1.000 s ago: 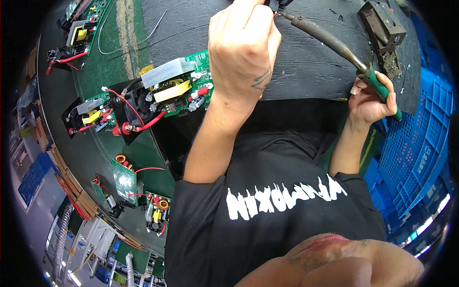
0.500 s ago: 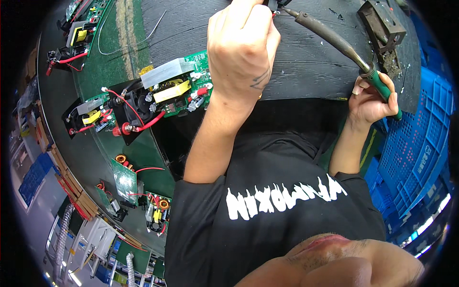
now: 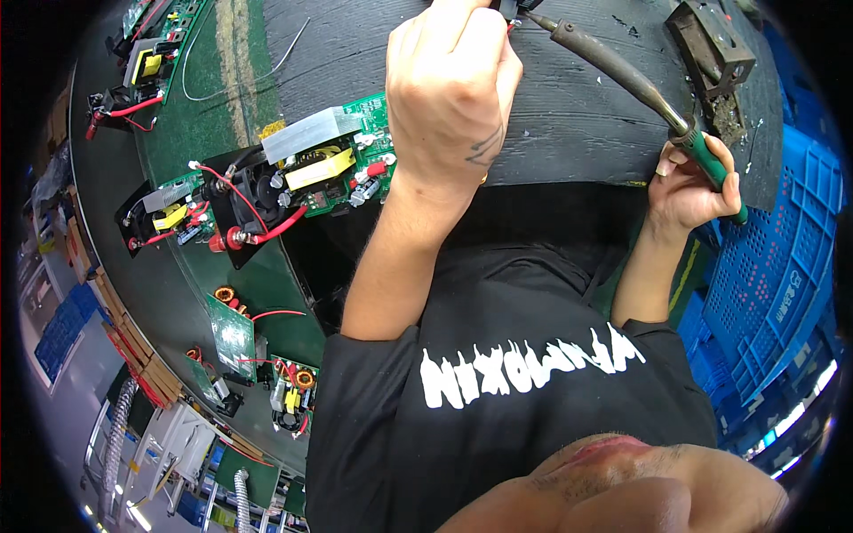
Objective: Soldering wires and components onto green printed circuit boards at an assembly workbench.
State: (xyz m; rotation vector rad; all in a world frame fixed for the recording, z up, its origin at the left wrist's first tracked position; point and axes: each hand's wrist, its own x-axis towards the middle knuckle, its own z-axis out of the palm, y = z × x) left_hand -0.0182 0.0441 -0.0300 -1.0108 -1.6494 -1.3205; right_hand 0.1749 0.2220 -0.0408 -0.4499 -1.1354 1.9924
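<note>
One green circuit board [image 3: 149, 67] with a red wire [image 3: 138, 108] lies in the upper left of the frame. Below it, a smaller board [image 3: 169, 206] sits at the left. In the lower left, a shiny green board [image 3: 233, 333] stands tilted, and near it is a board with an orange ring [image 3: 304, 380]. A thin grey wire [image 3: 284, 56] curls on the green part of the table near the top. Left of the middle is a big board [image 3: 364, 147] with a silver block [image 3: 309, 135] and a yellow part [image 3: 320, 167]. Its right end goes behind the left hand [image 3: 449, 102], which is at the top middle. The fingers there are bent in, but their tips are hidden, so I cannot tell what they pinch. A small black part [image 3: 511, 9] pokes out just beside them at the top edge. The soldering iron [image 3: 609, 67] slants across the upper right, with its tip by the black part; I cannot tell if they touch. At the right, the right hand [image 3: 680, 200] has its fingers and thumb wrapped around the green handle [image 3: 708, 162]. Above it, a rusty metal stand [image 3: 711, 53] rests on the black table top [image 3: 577, 133]. Blue crates [image 3: 769, 258] fill the right edge.
</note>
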